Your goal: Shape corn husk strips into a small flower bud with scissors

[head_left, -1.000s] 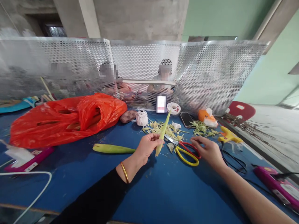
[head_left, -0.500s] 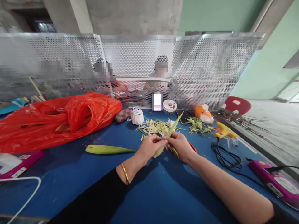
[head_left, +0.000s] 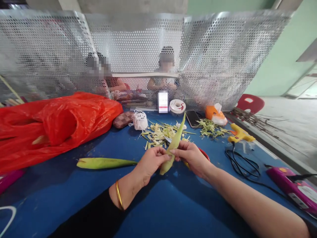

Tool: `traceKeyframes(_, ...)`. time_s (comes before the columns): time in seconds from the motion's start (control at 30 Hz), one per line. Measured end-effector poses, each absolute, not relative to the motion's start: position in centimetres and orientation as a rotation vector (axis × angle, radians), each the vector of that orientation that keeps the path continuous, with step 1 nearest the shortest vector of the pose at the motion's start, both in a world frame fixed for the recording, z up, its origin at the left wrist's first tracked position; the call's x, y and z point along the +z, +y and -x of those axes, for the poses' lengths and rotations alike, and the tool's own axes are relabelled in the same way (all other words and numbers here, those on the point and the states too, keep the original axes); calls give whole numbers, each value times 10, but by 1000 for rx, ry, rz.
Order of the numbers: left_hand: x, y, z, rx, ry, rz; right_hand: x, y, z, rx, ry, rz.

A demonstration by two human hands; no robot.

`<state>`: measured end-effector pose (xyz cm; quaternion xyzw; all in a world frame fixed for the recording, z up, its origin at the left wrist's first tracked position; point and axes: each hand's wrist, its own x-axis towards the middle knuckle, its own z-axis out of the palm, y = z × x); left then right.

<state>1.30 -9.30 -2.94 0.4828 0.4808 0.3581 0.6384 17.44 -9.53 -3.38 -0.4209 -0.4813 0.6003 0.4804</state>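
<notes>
A long, pale green, husk-like leaf (head_left: 175, 142) stands tilted between my hands, with its pointed tip upward. My left hand (head_left: 151, 161) pinches its lower part from the left. My right hand (head_left: 192, 155) pinches its right edge with thumb and fingers. Partly hidden behind the leaf and right hand are what look like scissors, with a metal blade (head_left: 168, 139) and a red handle part (head_left: 204, 154); I cannot tell whether the right hand touches them. A second green leaf (head_left: 105, 163) lies flat left of my left hand. Cut leaf scraps (head_left: 156, 134) are spread beyond my hands.
A red plastic bag (head_left: 59, 122) fills the left. Behind the scraps are white string (head_left: 140, 120), a tape roll (head_left: 177, 106) and a phone (head_left: 193, 118). A yellow glue gun (head_left: 240, 133) and magenta power strip (head_left: 292, 188) lie right. A perforated screen (head_left: 146, 43) separates people opposite.
The leaf in my hands has turned its broad face toward me and shows more of its length. My hands have shifted slightly along it. The view has tipped downward.
</notes>
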Motion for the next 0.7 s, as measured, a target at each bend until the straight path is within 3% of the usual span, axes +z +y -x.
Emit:
traceKeyframes(0.23, -25, -91, -13, 837, 1139, -1135, -27, -86, -183, 1498, -887, 1080)
traceKeyframes(0.47, -23, -87, -9, 841, 1180, -1134, -27, -57, -226, 1171, -703, 1134)
traceKeyframes(0.6, -22, -86, -9, 902, 1181, -1078, -26, -52, -235, 995, -733, 1176)
traceKeyframes(0.7, -22, -88, -10, 929, 1176, -1062, -25, -60, -221, 1097, -891, 1211)
